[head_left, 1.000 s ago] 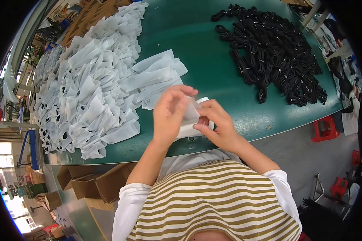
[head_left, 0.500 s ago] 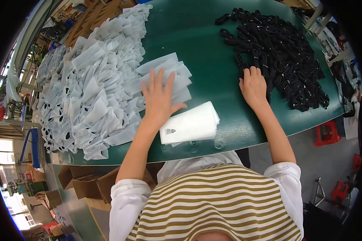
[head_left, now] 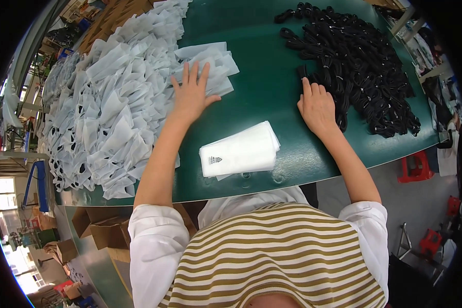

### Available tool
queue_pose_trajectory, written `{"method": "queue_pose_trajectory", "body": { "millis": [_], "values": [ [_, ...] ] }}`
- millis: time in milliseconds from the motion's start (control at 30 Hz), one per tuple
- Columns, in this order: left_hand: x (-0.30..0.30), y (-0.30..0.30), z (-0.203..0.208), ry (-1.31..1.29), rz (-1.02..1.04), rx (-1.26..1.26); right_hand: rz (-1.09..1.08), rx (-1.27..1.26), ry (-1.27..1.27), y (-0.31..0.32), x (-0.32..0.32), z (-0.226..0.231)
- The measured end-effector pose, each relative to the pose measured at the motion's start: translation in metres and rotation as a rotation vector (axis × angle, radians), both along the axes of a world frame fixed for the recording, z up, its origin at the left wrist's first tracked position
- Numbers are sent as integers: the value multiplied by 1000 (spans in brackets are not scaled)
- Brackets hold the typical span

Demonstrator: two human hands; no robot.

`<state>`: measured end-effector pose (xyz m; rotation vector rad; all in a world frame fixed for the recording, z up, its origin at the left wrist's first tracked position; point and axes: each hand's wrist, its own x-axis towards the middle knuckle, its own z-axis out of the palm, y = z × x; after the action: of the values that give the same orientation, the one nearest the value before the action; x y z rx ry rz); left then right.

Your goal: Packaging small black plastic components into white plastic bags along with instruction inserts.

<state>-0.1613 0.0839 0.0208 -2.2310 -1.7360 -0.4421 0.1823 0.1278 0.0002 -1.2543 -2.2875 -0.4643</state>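
Observation:
Flat on several translucent white bags (head_left: 218, 64) rests my left hand (head_left: 190, 97), its fingers spread wide. These bags lie beside a large heap of filled translucent bags (head_left: 120, 92), some showing dark contents. My right hand (head_left: 319, 105) lies at the left edge of a pile of coiled black cables (head_left: 362, 64). Its index finger is stretched out toward the end of a black bundle (head_left: 302, 72), its thumb is apart, and nothing shows in its grasp. Between my forearms, near the table's front edge, is a neat stack of flat white bags (head_left: 241, 150) with a small dark print.
Everything lies on a green table (head_left: 256, 46) with a curved-looking front edge. Open cardboard boxes (head_left: 105, 223) stand below it at the left. A red stool (head_left: 416, 167) is on the floor at the right. A brown cardboard grid (head_left: 105, 23) sits beyond the bag heap.
My left hand has moved farther away over the loose bags, away from the white stack. My right hand has shifted slightly left and its index finger has straightened.

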Motion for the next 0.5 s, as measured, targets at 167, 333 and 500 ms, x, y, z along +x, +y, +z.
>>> {"method": "queue_pose_trajectory", "body": {
  "millis": [167,333,500],
  "values": [
    [85,-71,13,-463,-223,-27,-6,-52,25,-8,12,-10],
    [142,-123,4,-594,-379,-200,101,-154,172,-39,15,-3],
    [145,-130,-14,-663,-315,-165,229,-665,676,-84,25,5]
  ]
}}
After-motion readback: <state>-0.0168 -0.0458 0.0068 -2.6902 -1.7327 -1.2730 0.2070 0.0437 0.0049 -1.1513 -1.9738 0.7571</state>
